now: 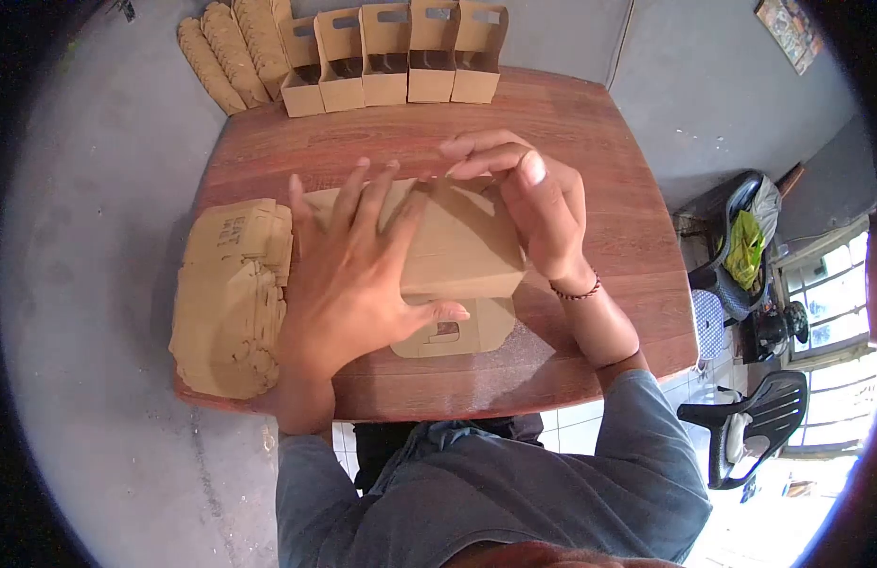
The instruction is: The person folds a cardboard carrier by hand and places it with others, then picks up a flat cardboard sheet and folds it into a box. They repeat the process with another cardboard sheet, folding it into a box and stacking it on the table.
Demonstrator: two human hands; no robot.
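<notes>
A partly folded brown cardboard carrier [467,237] lies on the table in front of me. Its flap [495,327] with a cut-out handle hole points towards my body. My left hand [349,260] rests over the carrier's left part, fingers spread and thumb stretched to the right. At the carrier's far right corner is my right hand [550,204], its fingers loosely bent and apart. Whether those fingertips press on the cardboard is hard to make out. Left of my left hand lies a stack of flat cardboard blanks [225,312] with printed lettering.
Several assembled cardboard carriers [384,71] stand in a row along the far edge of the wooden table [609,189]. Bundles of nested cardboard [235,57] lean beside them against the wall. Dark plastic chairs [765,417] stand to the right, near a window.
</notes>
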